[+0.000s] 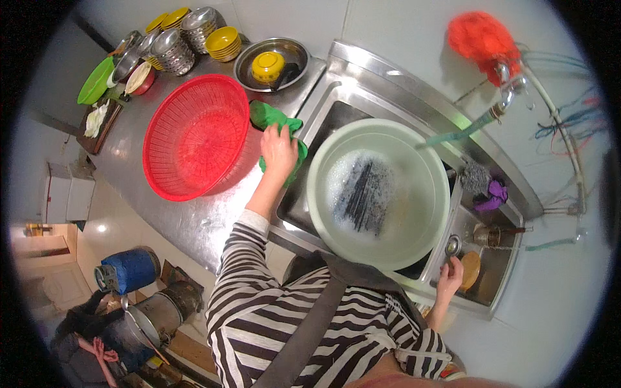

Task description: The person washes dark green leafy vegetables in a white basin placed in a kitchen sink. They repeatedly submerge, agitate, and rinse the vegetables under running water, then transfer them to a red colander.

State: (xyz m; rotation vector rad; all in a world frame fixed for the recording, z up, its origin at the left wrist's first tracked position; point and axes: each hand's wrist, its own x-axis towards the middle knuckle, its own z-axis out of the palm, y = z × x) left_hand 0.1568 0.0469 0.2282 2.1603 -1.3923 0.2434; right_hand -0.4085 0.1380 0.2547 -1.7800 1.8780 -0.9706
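Observation:
My left hand (280,151) rests on a crumpled green cloth (274,116) at the counter's edge beside the sink; its fingers are bent over the cloth. Left of it a red plastic colander basket (196,138) stands tilted. A pale green basin (378,247) sits over the sink, holding sudsy water with a bundle of dark, thin sticks (361,199) that look like chopsticks. Over the right sink compartment is my right hand (451,275), fingers loosely bent, holding nothing visible. Close to it lies a tan oval object (470,271), partly hidden.
A steel bowl (238,72) holds an upturned yellow bowl. Stacked steel bowls (173,51) and yellow bowls (223,43) stand behind. A hose (461,131) reaches the basin from the wall tap. Steel wool (474,177) and a purple cloth (492,196) lie right. Another person's hands (104,350) show lower left.

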